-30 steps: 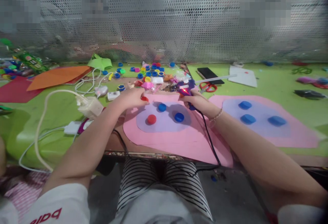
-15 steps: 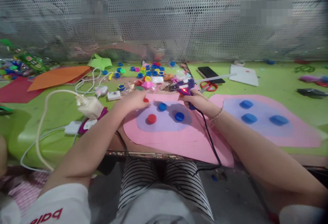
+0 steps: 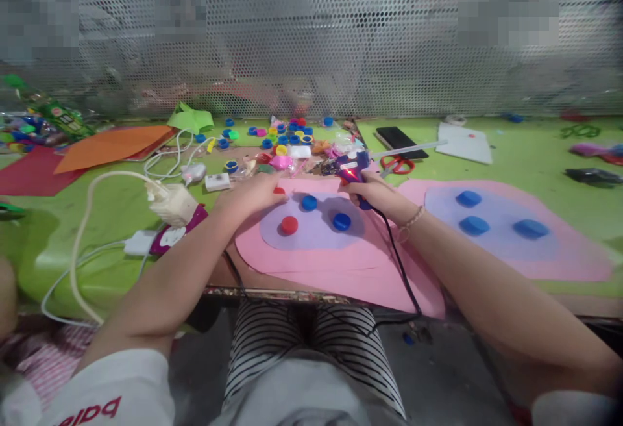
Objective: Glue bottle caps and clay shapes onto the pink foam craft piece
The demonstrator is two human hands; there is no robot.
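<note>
"What was the setting?"

"In the head view, a glossy green tabletop ran up to a perforated grey metal screen, with small mixed-colour plastic caps scattered towards the back."

"And the hands?"

"The right hand had its fingers wrapped around the grip of a blue-purple plastic glue gun. A red glow showed on its side, and a long translucent glue stick jutted from the rear. The fingertips of the left hand looked pinched on a small red plastic cap at the upper left of a pink paper sheet. Fingers hid most of that cap, so I couldn't tell whether it touched the paper."

"How much was done?"

"On the pink sheet lay a lilac paper oval bearing a round red plastic cap and two round blue plastic caps, all apart from one another. Over to the right, a second pink paper sheet carried its own lilac oval with three blue caps."

"What was left, then?"

"The pinched cap wasn't yet released, so I judged that piece unfinished and the nearer sheet partway along. Whether the other caps were stuck down or merely resting there, the view didn't show."
</note>
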